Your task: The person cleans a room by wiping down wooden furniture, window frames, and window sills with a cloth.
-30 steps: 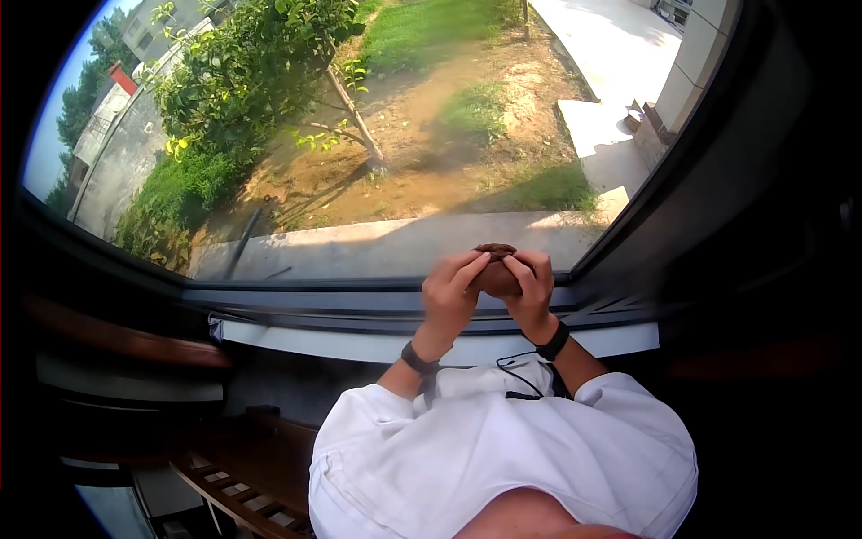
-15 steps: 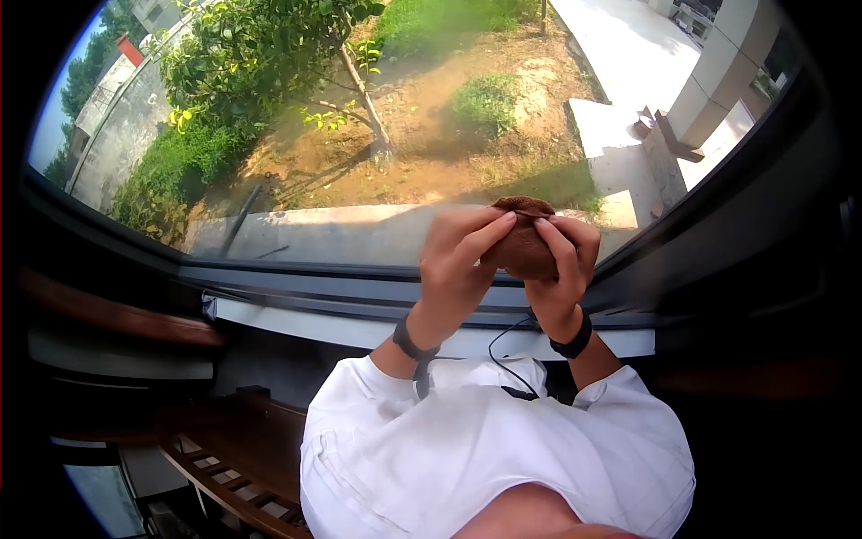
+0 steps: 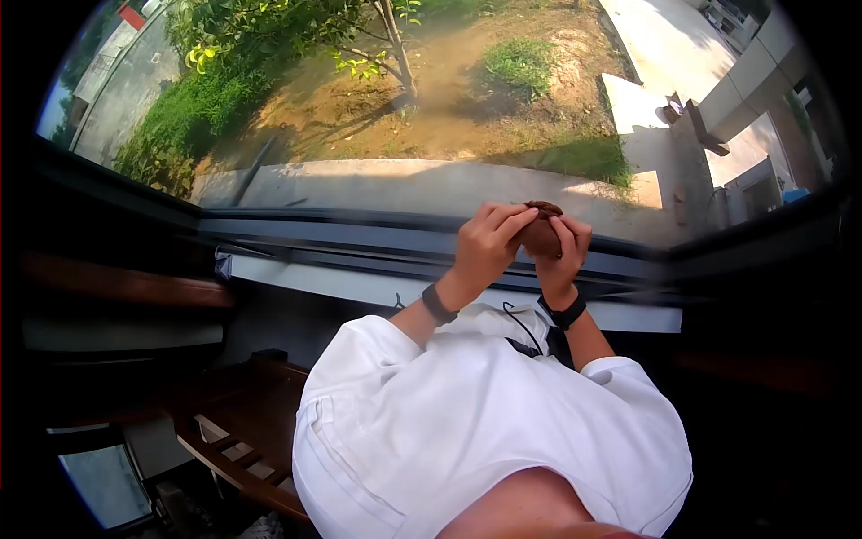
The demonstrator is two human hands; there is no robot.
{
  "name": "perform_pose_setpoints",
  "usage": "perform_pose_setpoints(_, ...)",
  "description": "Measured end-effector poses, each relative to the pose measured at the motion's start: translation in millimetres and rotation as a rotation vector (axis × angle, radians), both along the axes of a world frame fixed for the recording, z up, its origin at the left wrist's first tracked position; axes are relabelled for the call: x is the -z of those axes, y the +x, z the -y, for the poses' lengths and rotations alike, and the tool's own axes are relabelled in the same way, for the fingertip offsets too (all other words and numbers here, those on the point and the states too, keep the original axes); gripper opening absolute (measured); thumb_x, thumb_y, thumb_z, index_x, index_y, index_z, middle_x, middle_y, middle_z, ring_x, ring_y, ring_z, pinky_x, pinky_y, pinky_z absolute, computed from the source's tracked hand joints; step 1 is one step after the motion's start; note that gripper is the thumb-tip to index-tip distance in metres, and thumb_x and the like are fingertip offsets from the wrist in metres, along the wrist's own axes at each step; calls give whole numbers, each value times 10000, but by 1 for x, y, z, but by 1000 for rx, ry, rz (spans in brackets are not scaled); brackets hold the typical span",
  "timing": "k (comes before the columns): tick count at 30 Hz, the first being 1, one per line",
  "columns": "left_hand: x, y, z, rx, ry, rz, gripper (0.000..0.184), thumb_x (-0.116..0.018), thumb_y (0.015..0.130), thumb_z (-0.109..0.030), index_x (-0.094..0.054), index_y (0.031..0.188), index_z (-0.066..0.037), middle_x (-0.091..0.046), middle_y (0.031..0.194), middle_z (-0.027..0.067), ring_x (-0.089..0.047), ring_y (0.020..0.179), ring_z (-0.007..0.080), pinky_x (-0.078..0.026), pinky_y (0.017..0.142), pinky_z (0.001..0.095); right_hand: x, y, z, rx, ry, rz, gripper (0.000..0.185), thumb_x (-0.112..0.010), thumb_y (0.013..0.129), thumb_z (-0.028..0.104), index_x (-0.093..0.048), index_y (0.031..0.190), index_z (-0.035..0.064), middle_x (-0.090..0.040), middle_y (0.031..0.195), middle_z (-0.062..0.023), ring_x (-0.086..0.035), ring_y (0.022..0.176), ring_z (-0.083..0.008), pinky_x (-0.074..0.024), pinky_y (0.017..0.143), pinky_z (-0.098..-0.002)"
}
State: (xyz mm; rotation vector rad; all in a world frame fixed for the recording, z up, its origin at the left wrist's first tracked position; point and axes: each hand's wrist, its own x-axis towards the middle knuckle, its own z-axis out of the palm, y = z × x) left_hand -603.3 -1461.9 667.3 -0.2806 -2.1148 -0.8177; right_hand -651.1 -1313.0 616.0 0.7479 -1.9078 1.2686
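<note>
Apparently partway through the handling: has the brown object [image 3: 541, 241] already lifted and held between both hands, not yet set down or let go. Looks busy at its dark, crumpled upper edge, judging by the fingertips gathered there; cannot tell how much of that edge remains to be worked, nor make out its inside or far side. Holds it up ahead of the chest, past the white shirt [image 3: 485, 404] and, as seen from above, against the dark window frame [image 3: 341, 221] and the paving outside. Keeps a narrow grip with each hand: presses the left hand [image 3: 492, 238] to the left flank, fingers bent toward the upper edge, and cups the right hand [image 3: 567, 247] around the right flank, fingers curled toward the middle. Slants both forearms forward and inward, bringing the wrists close together with fingertips nearly meeting. Wears a dark band [image 3: 438, 305] on the left wrist and a black strap [image 3: 564, 314] on the right. Has a black cable [image 3: 525, 325] near the shirt front, between the forearms and apart from both hands. Faces a sunlit yard with a slim tree [image 3: 397, 49].
</note>
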Motion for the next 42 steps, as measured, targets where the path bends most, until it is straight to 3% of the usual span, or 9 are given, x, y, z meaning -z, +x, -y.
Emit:
perform_pose_setpoints(5, 18, 45, 85, -144, -22, 88, 496, -717, 664, 38, -709, 1131, -129, -712, 1068, 34, -657, 922, 276, -576, 723, 374, 12, 35, 91, -53, 103, 71, 549, -766, 591, -86, -708, 1117, 60, -643, 1069, -116, -624, 943, -336, -540, 791, -400)
perform_pose_setpoints(11, 72, 110, 171, -358, 49, 542, 491, -677, 734, 42, -684, 1199, -115, -709, 1065, 97, -647, 967, 331, -551, 820, 426, 40, 82, 175, -283, 487, 383, 590, -788, 636, 17, -679, 1211, 92, -631, 1122, -89, -639, 987, -322, -560, 763, -404)
perform_pose_setpoints(13, 85, 120, 182, -412, 70, 649, 487, -676, 743, 30, -682, 1207, -117, -709, 1053, 100, -646, 965, 335, -549, 823, 428, 49, 92, 189, -277, 443, 408, 582, -775, 647, 26, -674, 1217, 93, -625, 1104, -88, -636, 978, -316, -557, 774, -402)
perform_pose_setpoints(17, 92, 111, 175, -397, 39, 583, 462, -681, 751, 13, -684, 1197, -109, -710, 1047, 85, -639, 983, 305, -552, 820, 415, 48, 92, 188, -201, 462, 449, 584, -774, 657, 32, -674, 1226, 111, -620, 1081, -82, -637, 964, -319, -559, 768, -391)
perform_pose_setpoints(23, 104, 65, 105, -182, 103, 525, 450, -702, 743, 6, -677, 1179, -105, -697, 1032, 71, -634, 985, 296, -553, 818, 409, 38, 73, 110, 29, 556, 557, 512, -745, 711, 54, -680, 1213, 135, -621, 1075, -54, -622, 1031, -299, -559, 806, -403)
perform_pose_setpoints(28, 109, 43, 59, -93, 61, 563, 412, -717, 756, -40, -666, 1157, -118, -710, 1026, 50, -633, 968, 292, -563, 797, 400, 35, 66, 60, 144, 612, 597, 504, -740, 741, -8, -674, 1220, 134, -628, 1083, -58, -622, 1051, -312, -549, 836, -402)
perform_pose_setpoints(34, 101, 61, 85, -208, 96, 665, 421, -708, 790, -52, -648, 1191, -164, -703, 1034, 72, -646, 985, 313, -562, 792, 451, 37, 63, 91, -4, 593, 568, 493, -718, 719, 17, -673, 1197, 133, -619, 1084, -63, -605, 1048, -314, -546, 837, -404)
perform_pose_setpoints(37, 87, 86, 116, -379, 99, 684, 411, -692, 799, -31, -651, 1187, -160, -692, 1024, 114, -653, 977, 346, -563, 805, 456, 39, 66, 128, -172, 578, 524, 516, -732, 705, 13, -666, 1203, 129, -613, 1066, -63, -608, 1040, -309, -553, 811, -407)
perform_pose_setpoints(42, 81, 112, 144, -515, 41, 724, 411, -708, 785, -25, -655, 1179, -127, -705, 1028, 99, -647, 999, 326, -556, 814, 433, 41, 78, 164, -298, 525, 512, 538, -743, 709, 15, -670, 1230, 130, -624, 1090, -78, -629, 1015, -327, -550, 810, -410)
